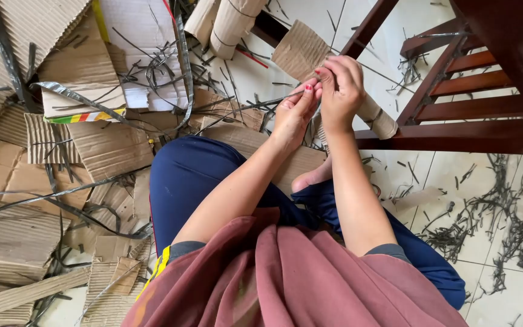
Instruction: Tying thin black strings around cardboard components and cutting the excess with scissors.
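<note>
Both hands meet above the lap, over the tiled floor (388, 48). The left hand (295, 112) pinches the end of a thin dark strip (246, 108) that runs to the left over the cardboard pile (92, 145). The right hand (341, 91) is closed around a cardboard roll (378, 118), fingers curled narrow. To do well, I think, keep the strip tight and flat against the roll, and the 2 thumbs close together.

Bright soft daylight, sharp, slight edge distortion.
</note>
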